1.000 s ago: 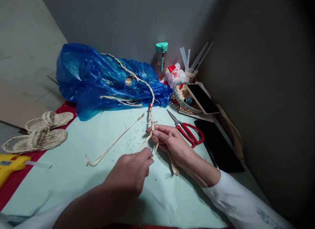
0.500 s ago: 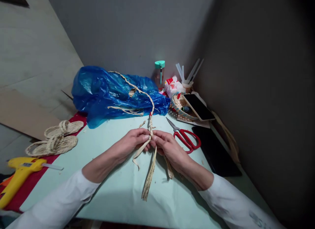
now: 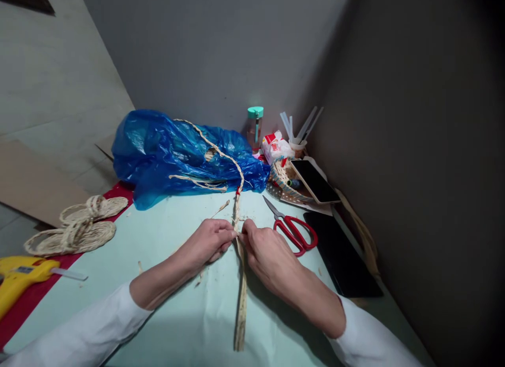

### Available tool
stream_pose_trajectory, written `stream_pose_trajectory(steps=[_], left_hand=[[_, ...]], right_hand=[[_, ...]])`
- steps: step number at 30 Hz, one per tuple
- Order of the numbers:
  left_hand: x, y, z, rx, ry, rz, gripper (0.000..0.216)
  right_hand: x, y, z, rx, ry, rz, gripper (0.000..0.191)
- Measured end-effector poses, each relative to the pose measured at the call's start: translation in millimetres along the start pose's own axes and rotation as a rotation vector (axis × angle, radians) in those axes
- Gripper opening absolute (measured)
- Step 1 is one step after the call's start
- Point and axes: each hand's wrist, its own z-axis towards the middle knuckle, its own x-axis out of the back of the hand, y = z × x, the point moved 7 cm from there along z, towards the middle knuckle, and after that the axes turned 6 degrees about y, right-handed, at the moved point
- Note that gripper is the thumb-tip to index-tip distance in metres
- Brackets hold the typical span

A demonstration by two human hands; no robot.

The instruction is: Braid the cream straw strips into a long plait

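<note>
A thin braid of dried straw-like fibre point(image 3: 236, 206) runs from the blue bag down to my hands, with a bit of red round it above them. At its lower end my left hand point(image 3: 210, 241) pinches it from the left, thumb and forefinger pressed together. My right hand point(image 3: 265, 248) is closed at the same spot on the right, knuckles up, its fingertips mostly hidden, gripping a fibre strand. Between the hands a flat, loose strand point(image 3: 240, 314) hangs towards the table's front. Other strand ends are largely covered by my hands.
Red-handled scissors point(image 3: 295, 231) lie beside my right hand, near a black tablet-like slab point(image 3: 343, 256). Behind are a blue plastic bag point(image 3: 158, 156), a bottle point(image 3: 255, 130) and a basket point(image 3: 284, 172). At left lie woven sandals point(image 3: 79, 225) and a yellow glue gun point(image 3: 23, 275).
My right hand has turned knuckles up and drawn slightly apart from the left. The side strands that hung below my hands are now mostly out of sight; the middle one hangs straighter. The view has shifted a little.
</note>
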Motion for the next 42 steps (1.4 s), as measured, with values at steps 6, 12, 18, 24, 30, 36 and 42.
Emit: stream_pose_trajectory(steps=[6,12,18,24,30,36,42], left_hand=[[5.6,1.1,2.2,-0.221,0.103,0.231,0.021],[6.8,-3.3,-3.9,-0.117,0.094,0.042,0.022],[3.8,7.5,-9.0,-0.126,0.053,-0.057,0.018],[4.1,10.3,-11.3,-0.060,0.012,-0.224,0.012],[0.6,9.7,-11.1,-0.062,-0.081,-0.218,0.014],[-4.4,13.9,-11.8,-0.121,-0.156,-0.154,0.012],[4.4,19.7,-15.5,-0.198,-0.081,0.123,0.017]], right_hand=[[-1.0,-3.1,-3.5,-0.023,0.022,0.077,0.026],[-12.1,-22.4,-14.7,0.049,-0.033,0.058,0.019],[-12.4,-31.4,-18.1,0.201,0.011,-0.147,0.038],[24.5,4.9,1.4,-0.033,0.206,0.462,0.026],[-27.0,-2.1,7.2,-0.168,-0.291,1.334,0.018],[-29.5,1.6,7.6,-0.141,-0.215,1.079,0.033],[-20.1,6.9,9.7,-0.072,-0.058,0.891,0.042]])
